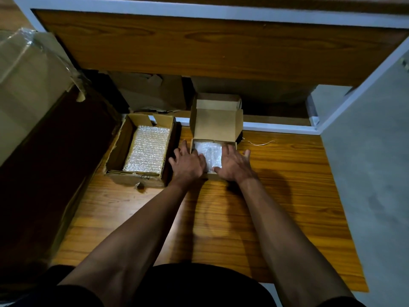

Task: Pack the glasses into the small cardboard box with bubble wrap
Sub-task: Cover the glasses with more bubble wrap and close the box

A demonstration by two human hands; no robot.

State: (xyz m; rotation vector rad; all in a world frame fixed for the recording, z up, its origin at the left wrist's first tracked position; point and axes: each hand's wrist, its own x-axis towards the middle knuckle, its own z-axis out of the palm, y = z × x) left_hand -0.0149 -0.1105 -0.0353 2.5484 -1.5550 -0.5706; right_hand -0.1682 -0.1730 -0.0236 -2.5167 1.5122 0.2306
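Crinkled clear bubble wrap (210, 155) hides whatever lies inside the small open brown cardboard box (215, 126); both hands cover that box's near corners and front wall.

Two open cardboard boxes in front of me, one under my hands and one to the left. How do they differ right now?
The small cardboard box has a hinged lid standing upright; the larger box has worn, torn flaps. The small one holds crumpled bubble wrap, with the left hand and right hand on it; the larger holds a flat stack of bubble wrap sheets, untouched. Both sit on the wooden floor.
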